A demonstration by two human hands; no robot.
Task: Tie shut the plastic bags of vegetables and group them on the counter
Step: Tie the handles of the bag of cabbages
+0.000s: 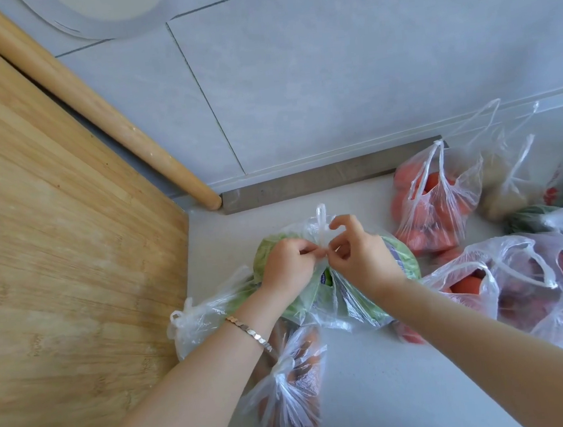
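Grips of left hand (288,264), right hand (363,253) tight on cabbage bag (357,304) handles (322,223), bag beneath.

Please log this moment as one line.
step: tying cabbage bag | left hand: pinches handle | right hand: pinches handle

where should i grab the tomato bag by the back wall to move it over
Probably by the two handle loops, from above. They stand upright over the tomato bag and meet at a peak, well clear of the load, so both can be gripped together. The thin film below bulges with loose tomatoes, so gripping the body would likely squeeze them.
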